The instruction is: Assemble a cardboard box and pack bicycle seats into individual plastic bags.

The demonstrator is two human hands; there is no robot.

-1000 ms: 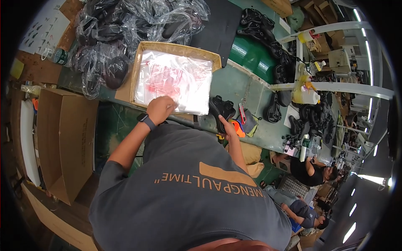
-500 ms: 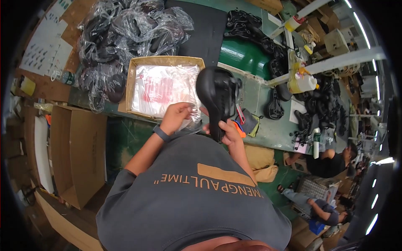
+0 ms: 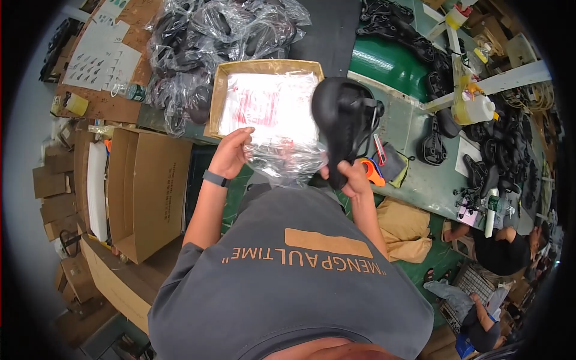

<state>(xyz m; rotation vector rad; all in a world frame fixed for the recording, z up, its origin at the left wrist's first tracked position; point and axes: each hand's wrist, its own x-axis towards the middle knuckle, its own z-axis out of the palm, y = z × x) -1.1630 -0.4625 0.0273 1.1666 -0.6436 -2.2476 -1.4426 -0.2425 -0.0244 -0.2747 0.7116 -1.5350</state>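
Note:
A black bicycle saddle (image 3: 339, 111) stands nose down in my right hand (image 3: 354, 175), whose fingers close around its narrow nose. Its rails and underside face right. My left hand (image 3: 231, 155) pinches the left edge of a clear plastic bag (image 3: 279, 163), which is spread between my two hands. The bag's other edge reaches my right fingers beside the saddle. Just beyond, a shallow cardboard box (image 3: 270, 66) holds a stack of flat clear bags (image 3: 249, 102) with red print.
Bagged saddles (image 3: 222, 36) are heaped at the back left. Bare saddles (image 3: 432, 144) lie on the right of the bench, near an orange tape dispenser (image 3: 373, 173) and a red utility knife (image 3: 379, 149). An upright open carton (image 3: 156, 192) stands left. Other people sit at right.
My left hand has moved left, drawing the clear bag wide between my hands. The saddle stays in my right hand. The whole view has shifted, with the bench now further right.

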